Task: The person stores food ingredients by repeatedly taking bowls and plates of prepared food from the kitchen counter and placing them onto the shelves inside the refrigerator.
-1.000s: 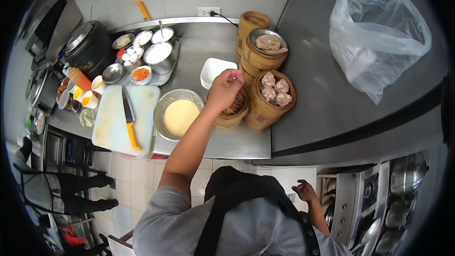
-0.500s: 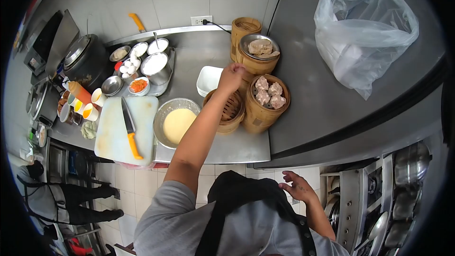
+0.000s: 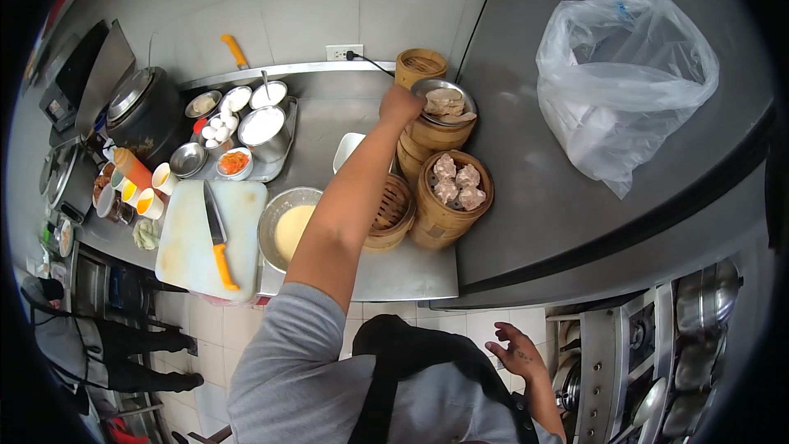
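My left hand reaches across the counter to the back steamers, with its fingers curled at the left rim of a metal bowl. Pale raw meat pieces lie in this bowl, which sits on a bamboo steamer. The fingertips are hidden, so I cannot make out what they hold. Nearer stands another bamboo steamer with several meat dumplings. A slatted steamer and a white dish are partly behind my left forearm. Held over the floor, my right hand is open, with nothing in it.
A knife lies on the white cutting board, beside a bowl of yellow batter. Ingredient bowls, eggs and sauce cups crowd the left. A plastic bag stands right. Another person is at lower left.
My left hand has moved farther back, from above the steamers to the metal bowl's left rim. The view has shifted slightly. My right hand stays open in nearly the same place.
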The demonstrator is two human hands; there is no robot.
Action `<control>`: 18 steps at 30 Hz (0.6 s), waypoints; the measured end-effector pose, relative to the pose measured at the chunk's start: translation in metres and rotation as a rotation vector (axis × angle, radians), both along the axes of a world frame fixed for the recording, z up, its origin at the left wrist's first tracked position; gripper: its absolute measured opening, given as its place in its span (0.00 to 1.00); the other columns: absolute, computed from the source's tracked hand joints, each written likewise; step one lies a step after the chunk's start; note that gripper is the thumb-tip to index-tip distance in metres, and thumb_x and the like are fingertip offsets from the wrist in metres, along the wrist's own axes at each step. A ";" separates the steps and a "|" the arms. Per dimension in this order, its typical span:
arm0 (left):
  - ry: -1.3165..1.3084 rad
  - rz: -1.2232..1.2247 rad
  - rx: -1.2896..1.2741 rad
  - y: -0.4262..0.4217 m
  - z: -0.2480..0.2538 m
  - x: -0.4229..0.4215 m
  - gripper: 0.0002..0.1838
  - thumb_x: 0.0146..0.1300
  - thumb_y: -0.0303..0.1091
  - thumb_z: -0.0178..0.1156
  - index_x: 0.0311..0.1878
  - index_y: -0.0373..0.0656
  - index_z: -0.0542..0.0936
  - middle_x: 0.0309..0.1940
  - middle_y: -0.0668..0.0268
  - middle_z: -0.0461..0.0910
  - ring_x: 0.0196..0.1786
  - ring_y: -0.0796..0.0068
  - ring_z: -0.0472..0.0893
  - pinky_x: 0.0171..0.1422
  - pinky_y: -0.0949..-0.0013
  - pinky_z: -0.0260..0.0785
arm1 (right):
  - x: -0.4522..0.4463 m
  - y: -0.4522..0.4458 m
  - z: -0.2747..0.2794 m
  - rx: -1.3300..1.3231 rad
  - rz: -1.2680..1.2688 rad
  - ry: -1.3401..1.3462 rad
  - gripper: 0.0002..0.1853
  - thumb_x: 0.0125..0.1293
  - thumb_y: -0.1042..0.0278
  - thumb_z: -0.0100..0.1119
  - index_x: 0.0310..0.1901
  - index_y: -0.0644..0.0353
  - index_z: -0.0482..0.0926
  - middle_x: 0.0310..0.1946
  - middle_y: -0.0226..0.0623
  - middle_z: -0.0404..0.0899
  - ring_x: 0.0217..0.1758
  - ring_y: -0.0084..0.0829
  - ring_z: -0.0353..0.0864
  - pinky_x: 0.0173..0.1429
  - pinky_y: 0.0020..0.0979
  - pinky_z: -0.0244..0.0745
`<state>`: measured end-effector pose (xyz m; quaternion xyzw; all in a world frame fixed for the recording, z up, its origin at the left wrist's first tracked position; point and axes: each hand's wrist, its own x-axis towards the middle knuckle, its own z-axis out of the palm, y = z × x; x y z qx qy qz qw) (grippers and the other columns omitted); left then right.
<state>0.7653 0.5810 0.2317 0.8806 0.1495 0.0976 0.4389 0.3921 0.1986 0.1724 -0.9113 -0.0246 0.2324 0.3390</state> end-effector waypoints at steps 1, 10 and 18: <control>-0.014 0.010 0.016 -0.002 0.005 -0.001 0.17 0.55 0.38 0.58 0.24 0.30 0.79 0.21 0.52 0.81 0.28 0.55 0.83 0.34 0.60 0.75 | 0.000 -0.002 -0.001 -0.021 0.000 -0.001 0.31 0.57 0.52 0.65 0.58 0.63 0.70 0.49 0.52 0.78 0.53 0.44 0.78 0.55 0.37 0.72; -0.247 0.091 -0.667 -0.003 0.022 0.012 0.17 0.54 0.31 0.59 0.29 0.19 0.75 0.22 0.50 0.78 0.15 0.64 0.78 0.16 0.68 0.72 | 0.000 -0.012 -0.007 -0.025 -0.009 -0.050 0.31 0.58 0.54 0.65 0.59 0.62 0.69 0.50 0.53 0.77 0.52 0.43 0.79 0.53 0.36 0.74; -0.337 0.069 -0.870 0.018 0.026 0.005 0.08 0.53 0.27 0.56 0.31 0.30 0.72 0.25 0.57 0.75 0.19 0.66 0.76 0.17 0.69 0.73 | 0.009 -0.003 -0.002 -0.044 0.020 -0.009 0.31 0.58 0.51 0.65 0.59 0.60 0.70 0.50 0.50 0.77 0.55 0.43 0.77 0.57 0.38 0.72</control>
